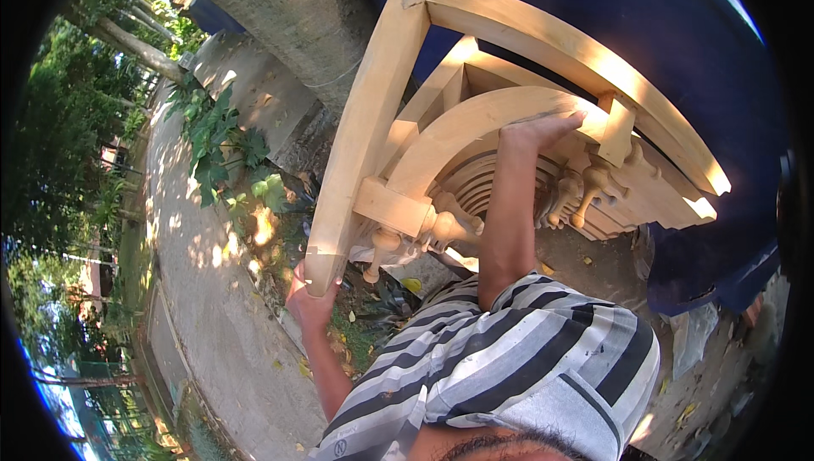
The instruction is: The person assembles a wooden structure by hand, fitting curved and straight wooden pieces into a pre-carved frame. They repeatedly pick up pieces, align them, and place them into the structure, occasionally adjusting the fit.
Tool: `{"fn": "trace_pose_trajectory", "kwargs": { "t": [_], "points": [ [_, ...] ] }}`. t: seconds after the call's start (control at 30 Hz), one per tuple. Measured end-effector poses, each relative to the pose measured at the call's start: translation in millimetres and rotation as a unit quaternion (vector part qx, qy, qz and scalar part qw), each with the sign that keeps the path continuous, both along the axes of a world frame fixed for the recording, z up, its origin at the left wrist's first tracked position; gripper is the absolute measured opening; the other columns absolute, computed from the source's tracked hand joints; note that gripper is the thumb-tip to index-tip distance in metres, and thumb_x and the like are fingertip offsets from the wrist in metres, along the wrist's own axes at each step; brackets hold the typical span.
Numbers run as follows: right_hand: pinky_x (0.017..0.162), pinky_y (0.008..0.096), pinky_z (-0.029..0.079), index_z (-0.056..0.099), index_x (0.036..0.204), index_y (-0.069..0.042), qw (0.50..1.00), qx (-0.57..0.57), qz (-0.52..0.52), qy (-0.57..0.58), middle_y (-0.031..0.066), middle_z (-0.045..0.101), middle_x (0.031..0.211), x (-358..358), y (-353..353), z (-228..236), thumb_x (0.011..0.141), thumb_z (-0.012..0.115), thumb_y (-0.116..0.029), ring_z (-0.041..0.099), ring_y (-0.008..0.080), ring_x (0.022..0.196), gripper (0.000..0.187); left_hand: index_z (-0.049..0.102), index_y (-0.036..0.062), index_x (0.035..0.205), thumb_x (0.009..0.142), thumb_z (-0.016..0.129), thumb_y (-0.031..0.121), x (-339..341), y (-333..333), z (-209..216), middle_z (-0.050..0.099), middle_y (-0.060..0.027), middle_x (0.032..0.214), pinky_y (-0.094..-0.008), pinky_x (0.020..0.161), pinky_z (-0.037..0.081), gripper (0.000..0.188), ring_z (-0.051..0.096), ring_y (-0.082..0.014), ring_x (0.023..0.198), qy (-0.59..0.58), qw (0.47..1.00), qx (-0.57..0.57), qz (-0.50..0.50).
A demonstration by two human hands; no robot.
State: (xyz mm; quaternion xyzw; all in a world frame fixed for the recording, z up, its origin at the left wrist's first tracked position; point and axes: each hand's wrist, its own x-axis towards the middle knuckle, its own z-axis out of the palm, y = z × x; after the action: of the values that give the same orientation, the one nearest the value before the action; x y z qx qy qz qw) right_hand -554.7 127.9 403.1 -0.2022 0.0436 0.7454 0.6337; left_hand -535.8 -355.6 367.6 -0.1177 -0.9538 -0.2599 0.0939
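Note:
A pale, unpainted wooden frame (pixel 366 134) stands tilted in front of me, with long straight bars, a curved arch piece and short blocks. My left hand (pixel 314 296) is closed round the lower end of its left bar. Farther right, my right hand (pixel 547 128) grips the arch from the inner side; some of its fingers are hidden behind the wood. Turned wooden knobs (pixel 386 242) hang below the blocks. Behind the held frame, several similar arched wooden pieces (pixel 475 185) are stacked closely together.
A thick tree trunk (pixel 284 16) rises at the far side. Dark blue sheeting (pixel 585 3) hangs behind the wood and at right. Leafy plants (pixel 216 143) border a paved path (pixel 191 283) on the left. Crumpled clear plastic (pixel 695 338) lies on the right.

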Motion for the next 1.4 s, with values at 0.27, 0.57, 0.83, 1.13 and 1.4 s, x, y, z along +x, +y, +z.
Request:
{"fn": "trace_pose_trajectory", "kwargs": {
  "t": [0.27, 0.57, 0.83, 1.13, 1.4],
  "points": [
    [0.114, 0.0437, 0.046, 0.028, 0.157, 0.000, 0.991, -0.097, -0.055, -0.076, 0.0196, 0.045, 0.154, -22, -12, 18, 0.097, 0.056, -0.063, 0.054, 0.0325, 0.134, 0.091, 0.060, 0.0034, 0.136, 0.069, 0.093, 0.037, -67, -28, -10, 0.069, -0.0186, 0.126, -0.0466, 0.097, 0.053, 0.081, 0.068, -0.0378, 0.112, 0.064, 0.994, -0.030, -0.085],
    [0.114, 0.0437, 0.045, 0.023, 0.157, -0.001, 0.969, -0.199, -0.023, -0.146, 0.0169, 0.044, 0.155, -26, 1, 7, 0.096, 0.059, -0.063, 0.052, 0.0323, 0.136, 0.095, 0.062, 0.0092, 0.134, 0.072, 0.090, 0.036, -100, -7, 13, 0.074, -0.0212, 0.109, -0.0493, 0.087, 0.053, 0.073, 0.071, -0.0419, 0.099, -0.007, 0.990, -0.050, -0.129],
    [0.114, 0.0478, 0.046, 0.022, 0.155, 0.001, 0.963, -0.221, -0.042, -0.145, 0.0230, 0.039, 0.156, -35, 26, -48, 0.097, 0.060, -0.056, 0.053, 0.0366, 0.134, 0.090, 0.065, 0.0153, 0.129, 0.068, 0.090, 0.039, -114, 15, 12, 0.075, -0.0194, 0.108, -0.0498, 0.085, 0.054, 0.071, 0.071, -0.0412, 0.098, -0.043, 0.986, -0.126, -0.106],
    [0.113, 0.0506, 0.047, 0.018, 0.156, 0.001, 0.969, -0.208, -0.022, -0.133, 0.0229, 0.039, 0.156, -41, 34, -63, 0.093, 0.063, -0.064, 0.053, 0.0374, 0.133, 0.100, 0.064, 0.0159, 0.129, 0.067, 0.091, 0.035, -135, 37, 10, 0.076, -0.0153, 0.103, -0.0471, 0.084, 0.054, 0.070, 0.072, -0.0375, 0.096, -0.063, 0.987, -0.113, -0.098],
    [0.114, 0.0505, 0.046, 0.016, 0.156, 0.002, 0.964, -0.212, -0.003, -0.163, 0.0239, 0.038, 0.157, -41, 42, -63, 0.094, 0.063, -0.062, 0.052, 0.0373, 0.135, 0.101, 0.064, 0.0167, 0.128, 0.067, 0.092, 0.036, -134, 37, 5, 0.076, -0.0149, 0.100, -0.0474, 0.083, 0.055, 0.069, 0.073, -0.0376, 0.091, -0.034, 0.988, -0.105, -0.109]
  ]
}}
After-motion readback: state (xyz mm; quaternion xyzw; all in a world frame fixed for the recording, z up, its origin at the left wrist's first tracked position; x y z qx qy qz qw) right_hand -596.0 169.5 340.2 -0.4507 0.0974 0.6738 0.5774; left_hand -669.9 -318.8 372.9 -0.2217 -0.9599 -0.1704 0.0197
